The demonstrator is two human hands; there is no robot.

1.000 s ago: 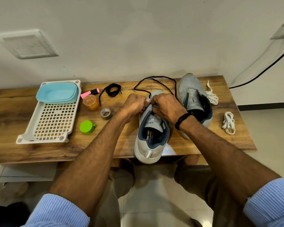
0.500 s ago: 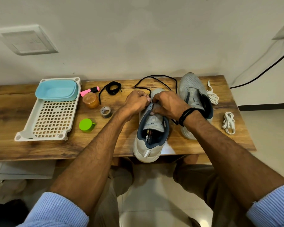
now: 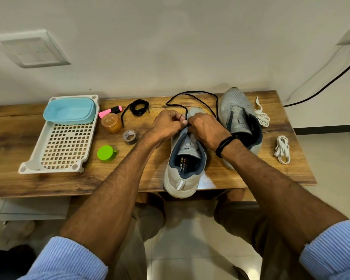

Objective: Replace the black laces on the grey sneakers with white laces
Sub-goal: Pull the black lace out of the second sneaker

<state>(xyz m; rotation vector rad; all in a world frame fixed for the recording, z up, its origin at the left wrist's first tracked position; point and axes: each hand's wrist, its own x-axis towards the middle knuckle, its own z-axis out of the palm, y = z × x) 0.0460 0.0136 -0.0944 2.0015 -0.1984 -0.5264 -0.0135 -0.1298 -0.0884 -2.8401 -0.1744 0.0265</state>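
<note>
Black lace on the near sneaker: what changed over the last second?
Barely anything. The left hand and right hand keep pinching the black lace at the eyelets of the near sneaker, shifting only slightly; nothing grabbed or released. The far sneaker, white laces and the coiled spare lace lie as before.

Both your forearms reach forward, bare, and converge until the hands meet fingertip to fingertip; your left hand (image 3: 167,123) lies back-up with its fingers curled under, thumb and forefinger pinching the black lace (image 3: 186,113) just where the hands touch. Your right hand (image 3: 205,128) is curled likewise, back upward, wrist angled inward; its fingertips are tucked beneath the knuckles, so what they grip is hidden.
</note>
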